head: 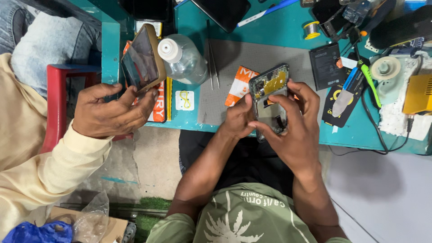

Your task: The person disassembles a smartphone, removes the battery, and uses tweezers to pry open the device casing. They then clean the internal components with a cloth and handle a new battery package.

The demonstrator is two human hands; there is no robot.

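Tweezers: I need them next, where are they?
The tweezers lie on the grey mat, upper centre, just right of the clear bottle.

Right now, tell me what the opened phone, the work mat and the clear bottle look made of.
Opened phone, held by left hand and right hand: dark frame, probably metal or plastic, with a yellow-gold inner board and matte grey plate.
Work mat: flat dull grey, likely rubber or silicone.
Clear bottle: see-through plastic, white cap.
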